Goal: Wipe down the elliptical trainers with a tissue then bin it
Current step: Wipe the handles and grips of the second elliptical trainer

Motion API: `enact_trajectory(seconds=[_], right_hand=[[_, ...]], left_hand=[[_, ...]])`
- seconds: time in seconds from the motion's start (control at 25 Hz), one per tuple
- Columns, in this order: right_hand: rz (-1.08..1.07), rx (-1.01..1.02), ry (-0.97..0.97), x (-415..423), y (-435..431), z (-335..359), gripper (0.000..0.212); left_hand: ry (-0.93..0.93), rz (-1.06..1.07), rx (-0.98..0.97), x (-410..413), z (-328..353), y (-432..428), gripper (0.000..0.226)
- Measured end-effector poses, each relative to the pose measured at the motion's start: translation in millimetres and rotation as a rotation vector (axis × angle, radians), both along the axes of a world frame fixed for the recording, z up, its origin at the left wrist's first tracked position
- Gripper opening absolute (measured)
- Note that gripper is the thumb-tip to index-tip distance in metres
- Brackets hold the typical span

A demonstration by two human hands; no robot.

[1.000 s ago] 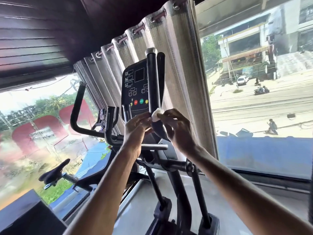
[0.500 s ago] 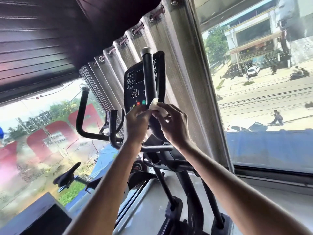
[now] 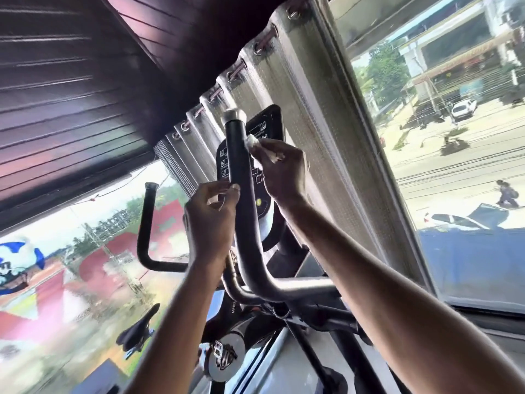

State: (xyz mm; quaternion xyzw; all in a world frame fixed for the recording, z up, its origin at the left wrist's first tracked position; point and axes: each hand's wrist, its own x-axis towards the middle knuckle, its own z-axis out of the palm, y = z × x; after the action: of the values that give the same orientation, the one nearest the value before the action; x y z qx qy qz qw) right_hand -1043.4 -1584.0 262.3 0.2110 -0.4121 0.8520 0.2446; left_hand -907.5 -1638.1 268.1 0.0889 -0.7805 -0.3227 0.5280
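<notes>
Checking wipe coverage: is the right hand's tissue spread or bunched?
Bunched: the tissue is a crumpled wad pinched by the right hand.

The handlebar (image 3: 237, 166) stands before the console (image 3: 268, 123), curtain (image 3: 312, 123) behind both.

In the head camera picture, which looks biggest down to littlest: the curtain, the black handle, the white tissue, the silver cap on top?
1. The curtain, biggest.
2. The black handle.
3. The white tissue and the silver cap look about alike, so I won't rank them; the right hand covers part of the tissue.
</notes>
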Motion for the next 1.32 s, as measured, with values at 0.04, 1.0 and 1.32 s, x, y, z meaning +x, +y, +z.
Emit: enact_trajectory(seconds=[0.04,1.0,1.32], right_hand=[[0.037,-0.022,0.005,-8.7,-2.4,6.6,0.012],[0.474,-0.082,0.015,-19.6,-15.8,-4.2,0.021],[0.474,0.006,0.095,28.1,10.6,-68.0,0.018]], left_hand=[[0.001,0.025,-0.017,-1.7,1.5,1.0,0.009],[-0.067,0.221,-0.057,-6.3,1.0,34.1,0.028],[-0.125,0.265,0.009,8.6,-6.6,40.8,0.028]])
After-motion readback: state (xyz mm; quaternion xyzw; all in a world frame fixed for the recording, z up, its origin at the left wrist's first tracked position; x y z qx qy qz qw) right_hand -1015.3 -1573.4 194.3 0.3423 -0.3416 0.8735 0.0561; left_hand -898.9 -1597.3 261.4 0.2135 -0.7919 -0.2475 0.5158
